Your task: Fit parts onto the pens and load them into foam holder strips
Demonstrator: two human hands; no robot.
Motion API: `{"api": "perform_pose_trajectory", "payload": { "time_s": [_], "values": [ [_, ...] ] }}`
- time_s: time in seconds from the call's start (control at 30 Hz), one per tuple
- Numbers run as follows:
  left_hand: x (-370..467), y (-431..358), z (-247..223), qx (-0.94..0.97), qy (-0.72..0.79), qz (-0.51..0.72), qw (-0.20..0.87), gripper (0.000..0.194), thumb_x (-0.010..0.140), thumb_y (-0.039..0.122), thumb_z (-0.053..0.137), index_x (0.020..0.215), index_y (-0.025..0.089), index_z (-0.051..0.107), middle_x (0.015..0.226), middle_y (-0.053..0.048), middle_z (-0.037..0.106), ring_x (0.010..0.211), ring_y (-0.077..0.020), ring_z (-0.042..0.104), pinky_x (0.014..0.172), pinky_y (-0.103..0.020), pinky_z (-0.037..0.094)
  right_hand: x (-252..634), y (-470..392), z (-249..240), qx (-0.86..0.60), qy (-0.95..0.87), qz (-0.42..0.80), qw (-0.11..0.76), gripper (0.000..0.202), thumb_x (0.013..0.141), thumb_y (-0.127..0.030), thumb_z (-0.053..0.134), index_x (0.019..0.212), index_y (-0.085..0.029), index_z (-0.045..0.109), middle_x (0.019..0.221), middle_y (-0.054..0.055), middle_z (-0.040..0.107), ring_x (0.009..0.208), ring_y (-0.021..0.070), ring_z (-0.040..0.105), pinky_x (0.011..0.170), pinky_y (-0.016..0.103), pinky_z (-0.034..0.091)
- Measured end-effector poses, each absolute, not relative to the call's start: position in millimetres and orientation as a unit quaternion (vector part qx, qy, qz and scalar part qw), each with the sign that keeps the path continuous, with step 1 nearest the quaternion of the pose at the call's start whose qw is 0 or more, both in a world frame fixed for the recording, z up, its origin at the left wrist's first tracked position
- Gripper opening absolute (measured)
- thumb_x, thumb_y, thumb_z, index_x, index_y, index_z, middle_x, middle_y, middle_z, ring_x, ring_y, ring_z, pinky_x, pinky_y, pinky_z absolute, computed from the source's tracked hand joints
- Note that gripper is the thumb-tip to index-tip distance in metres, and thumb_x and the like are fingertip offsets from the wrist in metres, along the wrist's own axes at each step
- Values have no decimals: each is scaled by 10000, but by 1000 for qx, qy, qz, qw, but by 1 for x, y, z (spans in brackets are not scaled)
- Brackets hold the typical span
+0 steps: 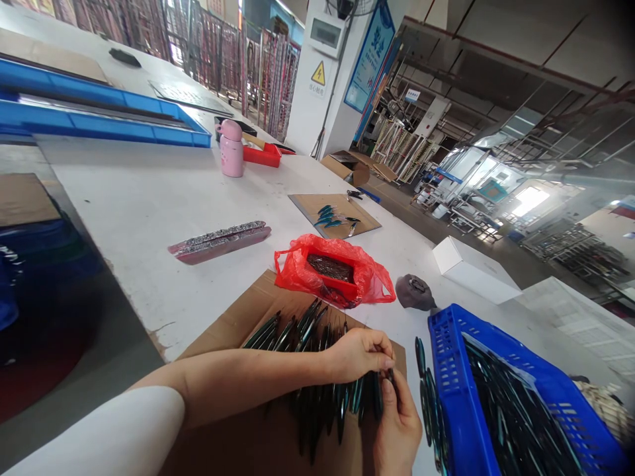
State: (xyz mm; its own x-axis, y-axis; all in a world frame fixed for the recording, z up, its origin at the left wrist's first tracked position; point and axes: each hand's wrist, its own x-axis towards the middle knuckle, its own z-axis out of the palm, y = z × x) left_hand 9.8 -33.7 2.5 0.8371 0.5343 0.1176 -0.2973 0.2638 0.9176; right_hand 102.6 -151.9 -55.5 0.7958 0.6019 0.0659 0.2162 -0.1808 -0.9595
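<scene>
My left hand (361, 352) reaches across the cardboard sheet (233, 423), its fingers closed in a pinch. Right below it, my right hand (398, 423) is also closed, thumb against fingers, and the two hands' fingertips meet. A small dark bit shows between them, too hidden to name. Beneath my left forearm lie many slender, glossy dark-green pieces (342, 413) with pointed ends, side by side on the cardboard. Just beyond them, a red plastic bag (297, 254) surrounds a red box of thin dark strands (330, 266).
A blue crate (449, 357) of similar dark pieces stands at right, with more pieces (430, 410) beside it. Farther off are a grey cloth bundle (415, 292), a white box (473, 270), a board (364, 221) with teal pieces, a pink bottle (231, 151) and blue trays (124, 125).
</scene>
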Motion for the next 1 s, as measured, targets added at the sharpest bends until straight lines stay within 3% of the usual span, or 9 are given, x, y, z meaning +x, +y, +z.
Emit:
{"api": "perform_pose_trajectory", "payload": {
  "time_s": [1.0],
  "values": [
    [13, -36, -7, 554, 123, 257, 782, 156, 662, 252, 622, 694, 120, 544, 629, 10, 556, 581, -76, 493, 575, -206, 382, 100, -152, -51, -757, -260, 164, 577, 466, 690, -519, 601, 1035, -208, 635, 1089, 38, 620, 1060, 256, 523, 902, 321, 391]
  ]
}}
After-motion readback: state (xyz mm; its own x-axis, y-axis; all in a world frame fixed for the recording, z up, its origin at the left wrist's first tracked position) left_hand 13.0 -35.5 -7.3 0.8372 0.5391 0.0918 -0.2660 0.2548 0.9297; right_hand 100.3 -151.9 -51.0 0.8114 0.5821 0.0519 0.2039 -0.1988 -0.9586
